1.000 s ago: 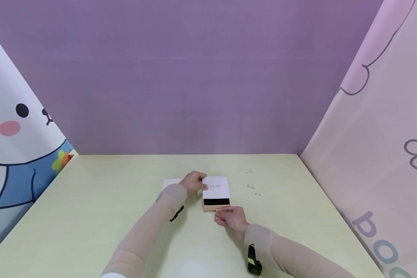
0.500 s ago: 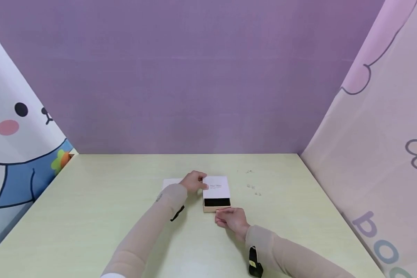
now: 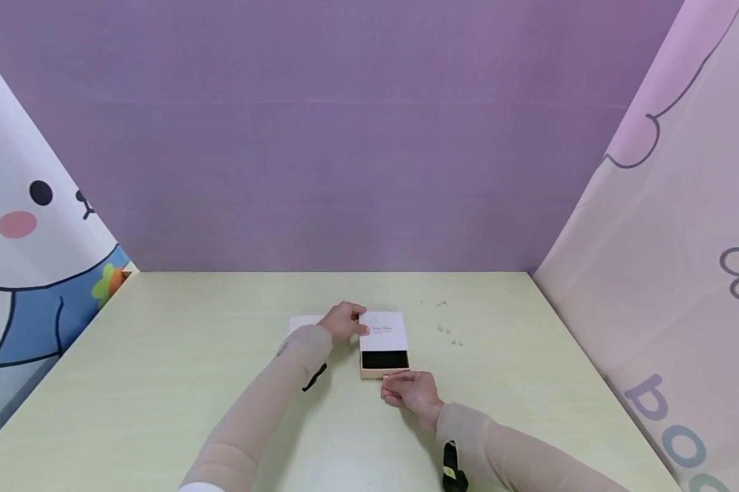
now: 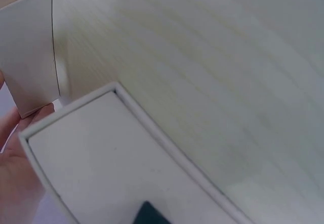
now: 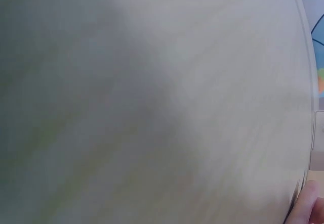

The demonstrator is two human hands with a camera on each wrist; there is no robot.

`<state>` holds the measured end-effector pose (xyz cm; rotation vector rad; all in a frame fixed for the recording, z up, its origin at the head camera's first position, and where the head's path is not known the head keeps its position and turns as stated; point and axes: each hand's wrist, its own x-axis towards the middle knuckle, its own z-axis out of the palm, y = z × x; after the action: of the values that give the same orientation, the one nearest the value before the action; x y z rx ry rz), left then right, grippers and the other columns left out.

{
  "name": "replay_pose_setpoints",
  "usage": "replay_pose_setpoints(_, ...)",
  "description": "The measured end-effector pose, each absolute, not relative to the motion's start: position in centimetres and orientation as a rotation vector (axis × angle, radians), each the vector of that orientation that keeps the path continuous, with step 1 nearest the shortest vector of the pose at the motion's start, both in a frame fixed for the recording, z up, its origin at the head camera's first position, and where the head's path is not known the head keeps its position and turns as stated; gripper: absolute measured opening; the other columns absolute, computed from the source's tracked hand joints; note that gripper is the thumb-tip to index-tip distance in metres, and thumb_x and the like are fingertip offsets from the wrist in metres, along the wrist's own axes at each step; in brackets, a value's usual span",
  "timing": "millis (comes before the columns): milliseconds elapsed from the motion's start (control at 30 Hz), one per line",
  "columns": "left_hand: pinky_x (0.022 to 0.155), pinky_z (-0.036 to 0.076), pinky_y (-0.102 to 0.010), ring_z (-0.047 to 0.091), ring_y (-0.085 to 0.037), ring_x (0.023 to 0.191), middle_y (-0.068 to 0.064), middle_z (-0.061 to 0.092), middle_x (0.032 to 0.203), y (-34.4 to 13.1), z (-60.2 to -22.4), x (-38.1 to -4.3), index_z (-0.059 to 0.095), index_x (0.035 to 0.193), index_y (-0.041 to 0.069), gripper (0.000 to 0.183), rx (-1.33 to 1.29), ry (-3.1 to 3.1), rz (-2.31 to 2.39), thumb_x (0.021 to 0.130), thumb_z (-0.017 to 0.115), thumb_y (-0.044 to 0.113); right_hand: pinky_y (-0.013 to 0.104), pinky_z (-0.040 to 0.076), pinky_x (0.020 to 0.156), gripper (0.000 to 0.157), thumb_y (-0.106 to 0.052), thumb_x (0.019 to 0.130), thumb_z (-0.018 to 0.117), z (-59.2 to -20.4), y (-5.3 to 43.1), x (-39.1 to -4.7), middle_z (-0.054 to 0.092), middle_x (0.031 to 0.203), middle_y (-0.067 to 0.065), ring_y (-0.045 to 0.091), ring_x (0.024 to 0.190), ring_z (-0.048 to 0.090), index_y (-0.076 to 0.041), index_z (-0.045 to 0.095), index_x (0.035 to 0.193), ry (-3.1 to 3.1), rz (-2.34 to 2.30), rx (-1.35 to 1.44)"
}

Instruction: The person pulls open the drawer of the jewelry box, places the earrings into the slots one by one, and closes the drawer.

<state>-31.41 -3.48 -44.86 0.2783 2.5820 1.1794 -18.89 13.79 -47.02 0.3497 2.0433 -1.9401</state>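
Note:
A white box sleeve (image 3: pixel 386 340) with small dark lettering lies in the middle of the table. From its near end sticks out a tan drawer (image 3: pixel 372 374) with a black inside. My left hand (image 3: pixel 343 321) grips the sleeve by its left side, thumb on the top. In the left wrist view, fingers (image 4: pixel 44 111) lie against the sleeve (image 4: pixel 30 57). At the drawer's front edge my right hand (image 3: pixel 413 395) pinches with thumb and forefinger. Only part of the right hand (image 5: pixel 307 204) shows in the right wrist view.
Partly hidden under my left forearm is a white rimmed box part (image 3: pixel 303 321), larger in the left wrist view (image 4: pixel 111 158). Several tiny dark pieces (image 3: pixel 445 331) lie on the table right of the sleeve. A purple panel (image 3: pixel 344 171) stands behind the table.
The drawer has slid a little further out toward me, showing more of the black inside. My right hand has moved slightly nearer with it; the left hand stays in place.

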Motion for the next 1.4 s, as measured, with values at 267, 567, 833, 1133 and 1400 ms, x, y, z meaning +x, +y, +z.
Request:
replay_pose_setpoints(267,0.104,0.037,-0.040,0.043,-0.028,0.126,-0.014,0.048,0.135,-3.5,-44.8,-31.1,0.045,0.134,0.004,0.055,0.267,2.571,1.179,0.085,0.066,0.015,0.023,0.056,0.064,0.019,-0.007,0.084,0.064,-47.0,13.9,-18.6,0.069,0.071,0.004,0.008,0.064,0.065,0.008,0.064,0.098,2.056,-1.894,0.354)
replay_pose_setpoints(567,0.105,0.036,-0.039,0.043,-0.027,0.127,-0.012,0.048,0.136,-3.4,-44.6,-31.2,0.045,0.135,0.005,0.056,0.267,2.576,1.160,0.084,0.067,0.016,0.022,0.056,0.063,0.019,-0.005,0.084,0.064,-47.1,14.1,-18.5,0.069,0.071,0.004,0.008,0.063,0.064,0.008,0.065,0.097,2.053,-1.912,0.347)
replay_pose_setpoints(833,0.105,0.036,-0.040,0.043,-0.027,0.126,-0.013,0.048,0.135,-3.5,-44.6,-31.3,0.045,0.134,0.005,0.056,0.259,2.565,1.179,0.084,0.067,0.015,0.021,0.055,0.062,0.019,-0.006,0.084,0.064,-47.0,14.0,-18.3,0.069,0.070,0.004,0.008,0.062,0.064,0.008,0.065,0.097,2.047,-1.914,0.341)
replay_pose_setpoints(1133,0.106,0.036,-0.038,0.044,-0.027,0.126,-0.014,0.049,0.134,-3.4,-44.1,-31.2,0.046,0.133,0.004,0.054,0.274,2.590,1.143,0.084,0.067,0.014,0.021,0.055,0.062,0.019,-0.005,0.083,0.064,-46.9,14.1,-18.3,0.070,0.071,0.005,0.008,0.062,0.064,0.009,0.065,0.097,2.045,-1.915,0.335)
replay_pose_setpoints(1400,0.106,0.036,-0.038,0.043,-0.027,0.126,-0.014,0.048,0.135,-3.5,-44.1,-31.1,0.045,0.134,0.004,0.055,0.280,2.577,1.140,0.085,0.066,0.015,0.021,0.055,0.062,0.021,-0.006,0.083,0.065,-46.9,14.0,-18.2,0.070,0.071,0.005,0.008,0.062,0.065,0.009,0.065,0.097,2.045,-1.900,0.313)
